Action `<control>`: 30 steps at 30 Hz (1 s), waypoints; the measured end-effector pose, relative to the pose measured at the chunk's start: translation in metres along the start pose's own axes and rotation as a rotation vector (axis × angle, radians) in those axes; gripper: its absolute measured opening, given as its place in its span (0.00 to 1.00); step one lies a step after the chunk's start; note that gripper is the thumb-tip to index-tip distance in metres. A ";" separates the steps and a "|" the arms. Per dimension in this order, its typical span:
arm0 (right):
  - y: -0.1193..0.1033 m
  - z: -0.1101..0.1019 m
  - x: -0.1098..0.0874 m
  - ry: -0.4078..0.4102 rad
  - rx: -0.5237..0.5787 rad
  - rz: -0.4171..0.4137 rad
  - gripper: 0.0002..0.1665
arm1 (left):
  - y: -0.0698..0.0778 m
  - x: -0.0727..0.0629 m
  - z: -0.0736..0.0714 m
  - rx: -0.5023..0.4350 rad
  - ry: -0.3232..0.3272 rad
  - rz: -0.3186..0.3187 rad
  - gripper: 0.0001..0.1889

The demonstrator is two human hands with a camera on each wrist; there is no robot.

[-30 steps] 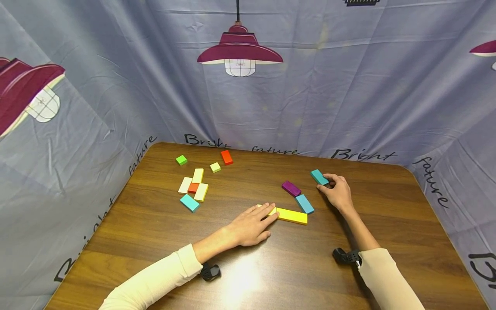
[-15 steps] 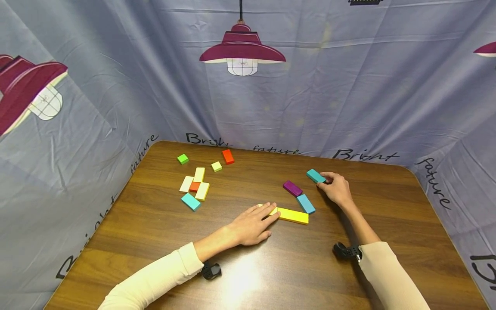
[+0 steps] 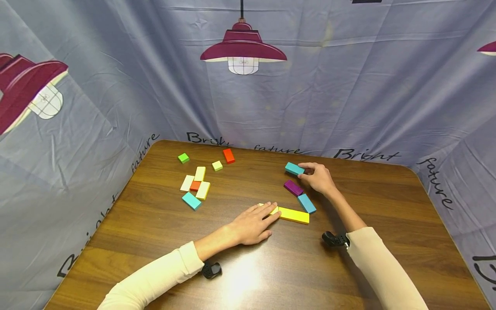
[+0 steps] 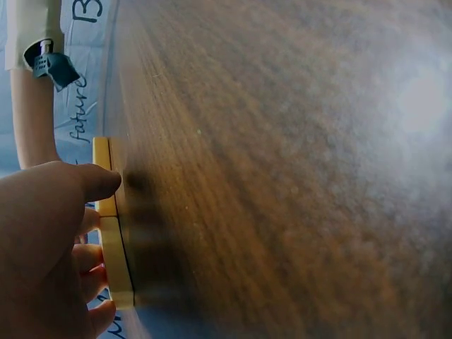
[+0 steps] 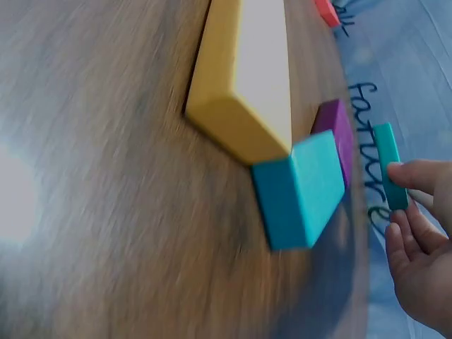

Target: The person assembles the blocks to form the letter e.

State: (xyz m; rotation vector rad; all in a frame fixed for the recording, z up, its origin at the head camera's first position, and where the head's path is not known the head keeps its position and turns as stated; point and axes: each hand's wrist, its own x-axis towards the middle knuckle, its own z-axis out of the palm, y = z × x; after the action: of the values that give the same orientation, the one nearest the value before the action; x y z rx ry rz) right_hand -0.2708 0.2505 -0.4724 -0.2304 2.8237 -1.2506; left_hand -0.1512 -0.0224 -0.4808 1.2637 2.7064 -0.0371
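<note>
Shifted towards 10 o'clock: smooth teal oblong block (image 3: 293, 168), pinched in right hand (image 3: 319, 178).
Long axis ten-to-four; lies at 12 o'clock from purple oblong block (image 3: 293, 188); left hand (image 3: 251, 224), fingers extended, rests on pale yellow oblong block (image 4: 118, 265).

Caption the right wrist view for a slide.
Right grip pinching a teal block; yellow block, blue block and purple block on the table.

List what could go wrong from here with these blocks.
1. The right hand pinches the teal block near one end, so it might tilt or slip.
2. The purple block lies close to that hand; lowering it there could knock the piece askew.
3. The left hand rests on the pale block beside the yellow block; a sideways push might nudge the row into the blue block.
</note>
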 end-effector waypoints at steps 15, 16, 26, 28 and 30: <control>-0.023 0.031 0.014 -0.079 -0.019 -0.012 0.24 | 0.000 0.000 -0.001 -0.012 -0.009 -0.002 0.33; -0.024 0.032 0.014 -0.080 -0.023 -0.016 0.24 | 0.000 0.000 -0.001 -0.013 -0.008 -0.001 0.33; -0.020 0.046 0.012 -0.082 -0.040 -0.069 0.22 | 0.000 0.001 -0.001 -0.010 -0.006 -0.003 0.33; -0.019 0.047 0.012 -0.091 -0.033 -0.063 0.22 | 0.000 0.001 -0.001 -0.012 -0.005 -0.001 0.33; -0.019 0.048 0.011 -0.101 -0.023 -0.055 0.23 | 0.000 0.001 -0.001 -0.012 -0.003 0.001 0.34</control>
State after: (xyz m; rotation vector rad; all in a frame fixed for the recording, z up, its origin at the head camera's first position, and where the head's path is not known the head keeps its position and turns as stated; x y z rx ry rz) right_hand -0.2742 0.2012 -0.4901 -0.3642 2.7648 -1.1812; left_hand -0.1516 -0.0212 -0.4802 1.2610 2.6992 -0.0229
